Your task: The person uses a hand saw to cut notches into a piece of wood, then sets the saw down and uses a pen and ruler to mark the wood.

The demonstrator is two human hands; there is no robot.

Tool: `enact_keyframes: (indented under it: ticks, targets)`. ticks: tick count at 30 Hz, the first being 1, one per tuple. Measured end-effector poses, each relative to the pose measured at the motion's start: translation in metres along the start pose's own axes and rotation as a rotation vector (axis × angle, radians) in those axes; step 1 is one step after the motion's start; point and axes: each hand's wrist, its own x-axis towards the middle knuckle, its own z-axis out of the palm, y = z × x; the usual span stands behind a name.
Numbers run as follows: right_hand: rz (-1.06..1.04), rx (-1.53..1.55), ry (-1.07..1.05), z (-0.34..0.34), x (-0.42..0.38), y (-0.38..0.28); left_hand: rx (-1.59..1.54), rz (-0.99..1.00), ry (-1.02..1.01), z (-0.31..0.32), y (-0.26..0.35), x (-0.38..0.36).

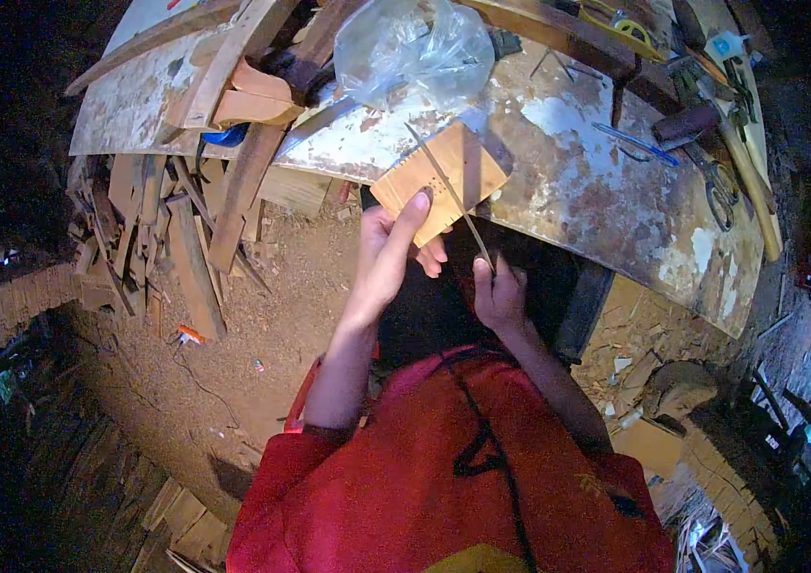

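My left hand [394,250] grips a flat, light wooden block [482,177] by its near left corner, thumb on top and fingers beneath. Small dark holes dot the block's upper face, and short notches mark two of its edges. In my right hand [501,298] is the near end of a long, thin file-like tool [450,191]. The tool lies slantwise across the block, its far tip reaching past the block's upper edge. Both hands are just in front of the worktable's near edge.
A worn worktable [558,201] with peeling paint spans the top. On it are a clear plastic bag [415,53], a blue pen [649,146], scissors [721,196] and wooden pieces. Scrap wood [193,267] leans at the left. An orange plug [191,334] lies on the floor.
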Motion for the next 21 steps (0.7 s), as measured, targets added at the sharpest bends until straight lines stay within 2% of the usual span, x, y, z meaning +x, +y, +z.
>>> enact_keyframes:
  ticks: [10, 21]
  targets:
    - [-0.044, -0.013, 0.016, 0.005, -0.004, 0.007, 0.037, 0.007, 0.106, 0.011, 0.002, -0.008]
    - [0.028, -0.005, -0.004, 0.005, -0.002, 0.002, -0.018, -0.026, 0.153, 0.015, 0.007, -0.007]
